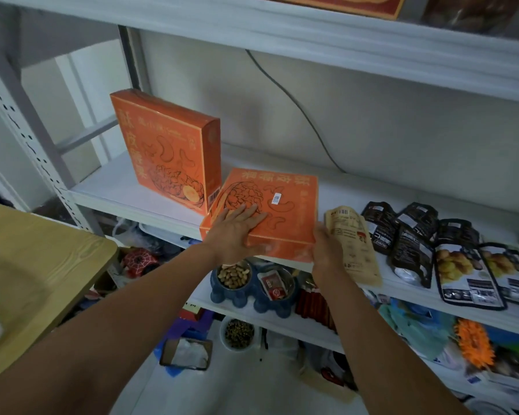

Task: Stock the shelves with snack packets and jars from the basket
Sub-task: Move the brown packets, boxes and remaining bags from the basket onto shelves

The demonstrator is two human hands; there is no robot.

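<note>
An orange snack box lies flat at the front edge of the middle shelf. My left hand rests on its lid with straight fingers. My right hand holds the box's right front corner, its fingers hidden between the box and a beige pouch. A second orange box stands upright just behind and to the left. No basket is in view.
Several dark snack pouches lie along the shelf to the right. Below, a blue tray holds bowls of nuts. A wooden table stands at the left. A grey cable runs down the back wall.
</note>
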